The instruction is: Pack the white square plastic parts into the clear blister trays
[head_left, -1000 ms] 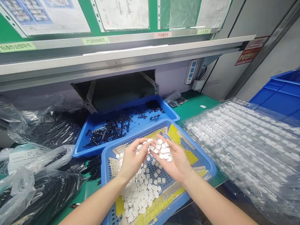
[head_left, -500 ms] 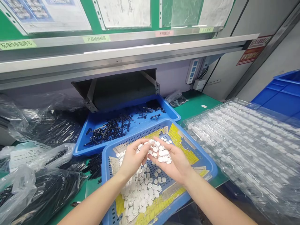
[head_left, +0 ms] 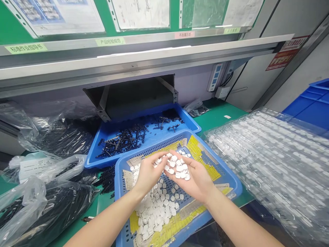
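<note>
The right hand (head_left: 195, 178) is lying palm up, loosely cupped and unclenched, cradling a heap of small white square parts (head_left: 180, 168) over the blue perforated tray (head_left: 232, 180). The left hand (head_left: 147, 173) is reaching in from 9 o'clock, fingertips touching the heap; whether they are pinching a part cannot be told. More white parts (head_left: 154, 216) are lying loose in the tray at 7 o'clock. A blue tray (head_left: 191, 120) of black parts is sitting at 12 o'clock, and clear blister trays (head_left: 269, 154) at 3 o'clock.

Well above the left hand (head_left: 147, 173) and far off to its left, a pale green label (head_left: 26, 48) on the grey rail (head_left: 154, 38) reads 标准作业指导书. A second green label (head_left: 110, 41), up from that hand, reads 产品检验规范. Straight above the right hand (head_left: 195, 178), a pink label (head_left: 184, 34) reads 不良履历表. The red sign (head_left: 286, 51) far up to its right and the posted sheets (head_left: 140, 13) carry print too small to read.
</note>
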